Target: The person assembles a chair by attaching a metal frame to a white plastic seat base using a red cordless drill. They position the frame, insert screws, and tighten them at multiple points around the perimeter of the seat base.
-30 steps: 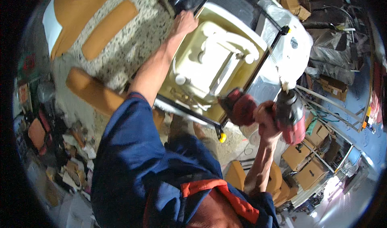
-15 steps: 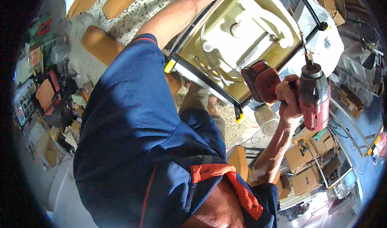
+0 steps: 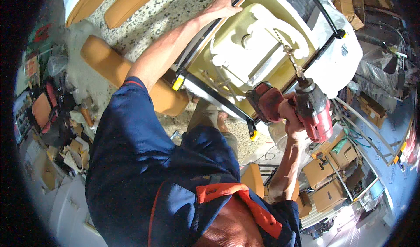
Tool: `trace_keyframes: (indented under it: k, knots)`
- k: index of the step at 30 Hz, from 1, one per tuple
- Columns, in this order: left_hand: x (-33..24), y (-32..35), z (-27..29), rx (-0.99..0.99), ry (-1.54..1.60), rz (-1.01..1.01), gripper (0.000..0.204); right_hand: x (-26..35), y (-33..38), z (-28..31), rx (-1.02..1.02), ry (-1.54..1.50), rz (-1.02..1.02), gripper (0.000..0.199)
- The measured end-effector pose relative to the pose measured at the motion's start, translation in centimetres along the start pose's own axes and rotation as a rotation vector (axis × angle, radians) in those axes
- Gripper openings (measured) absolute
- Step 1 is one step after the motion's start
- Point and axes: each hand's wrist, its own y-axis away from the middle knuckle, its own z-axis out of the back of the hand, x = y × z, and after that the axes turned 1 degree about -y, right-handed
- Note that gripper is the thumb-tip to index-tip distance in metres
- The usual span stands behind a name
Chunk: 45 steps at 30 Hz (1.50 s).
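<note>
Right hand [image 3: 292,117] gripping a red-and-black cordless drill [image 3: 318,119], its long spiral bit [image 3: 289,53] pointing over the cream basin [image 3: 238,30], left hand [image 3: 223,5] curled at the far left edge of the black frame [image 3: 324,13]

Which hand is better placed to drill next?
Probably the right hand: it grips the red-and-black, pistol-shaped drill, while the left hand is at the rectangular black frame's edge.

Your right hand [image 3: 292,116] hides most of drill [image 3: 318,116] grip. Can't see underside of your left hand [image 3: 222,5]. Black frame [image 3: 324,12], tan pad [image 3: 131,4] run off top edge. Clutter [image 3: 78,153] at left too blurry tbh.
</note>
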Motion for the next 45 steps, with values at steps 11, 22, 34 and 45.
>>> trace_keyframes:
  k: [11,22,34,45]
  knots:
    - [-9.9,1.2,1.2,-0.254,1.332,0.429,0.019,2.0,-7.8,0.1,-0.028,-0.036,-0.070,0.018]
    - [-5.8,-1.0,-7.1,-0.608,2.842,0.333,0.032,2.9,-16.3,-0.7,0.154,0.223,-0.143,0.018]
    - [-6.0,-2.0,-8.9,-0.797,2.708,0.231,0.021,2.1,-22.0,-2.5,0.202,0.106,-0.199,0.014]
    - [-5.9,-1.5,-9.8,-0.845,2.514,0.145,0.019,2.6,-24.6,-4.2,0.244,0.152,-0.265,0.014]
